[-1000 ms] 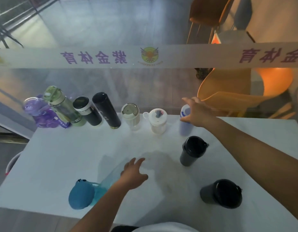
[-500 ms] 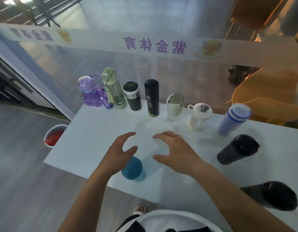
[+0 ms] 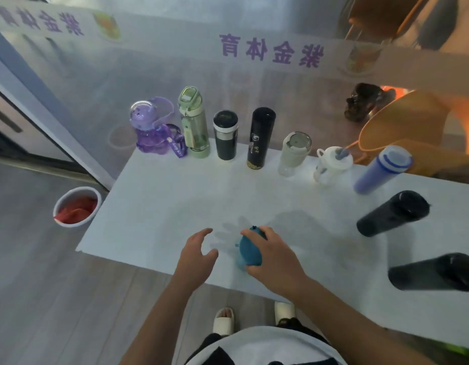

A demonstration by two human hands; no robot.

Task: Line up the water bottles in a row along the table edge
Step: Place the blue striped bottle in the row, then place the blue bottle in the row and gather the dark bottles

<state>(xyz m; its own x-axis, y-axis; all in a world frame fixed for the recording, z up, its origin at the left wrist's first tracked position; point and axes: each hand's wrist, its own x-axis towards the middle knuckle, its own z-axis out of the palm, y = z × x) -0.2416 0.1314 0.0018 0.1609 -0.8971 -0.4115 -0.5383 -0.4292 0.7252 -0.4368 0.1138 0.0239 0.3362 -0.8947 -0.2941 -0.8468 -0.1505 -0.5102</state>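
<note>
Several bottles stand in a row along the far edge of the white table [image 3: 162,201]: a purple one [image 3: 149,127], a green one [image 3: 194,122], a short black one [image 3: 225,135], a tall black one [image 3: 259,138], a clear one [image 3: 294,154], a white one [image 3: 330,164] and a blue-lidded one [image 3: 380,169]. Two black tumblers [image 3: 391,213] [image 3: 436,272] stand nearer at the right. My right hand [image 3: 273,259] grips the blue cap of a teal bottle [image 3: 248,252] near the front edge. My left hand [image 3: 198,252] hovers open just left of it.
A glass wall with a printed white band runs behind the table. A white bin [image 3: 77,206] with red contents stands on the floor at the left. Orange chairs [image 3: 412,127] show behind the glass at the right. My slippered feet [image 3: 223,321] are below the table's front edge.
My right hand came back from the blue-lidded bottle in the row and closed on the teal bottle's cap. The teal bottle went from lying down to upright. The view swung left.
</note>
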